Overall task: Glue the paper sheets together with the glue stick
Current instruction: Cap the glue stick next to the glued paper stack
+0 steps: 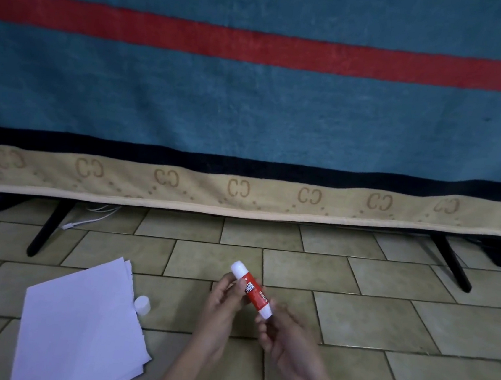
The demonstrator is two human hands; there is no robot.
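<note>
At the lower left of the frame the paper sheets (80, 323) lie in a loose, slightly fanned stack on the tiled floor (383, 321), untouched and with no glue visible on the top sheet. Just beside the stack's right edge, a small white cap (142, 305) lies on the floor, apart from the hands; it looks like the glue stick's cap, so the tube appears already opened. Right of that, at lower centre, the left hand (224, 304) has its grip clenched on the upper part of the glue stick (251, 290), fingers wrapped beside the label. The red-and-white tube is held tilted above the floor, its upper white end toward the top of the frame. The right hand (282, 332) pinches the tube's lower white end, seemingly on the twist base. The step in hand is probably winding the glue out; whether any glue stands proud of the tube cannot be told. The next move calls for bringing the stick leftward to the top sheet.
</note>
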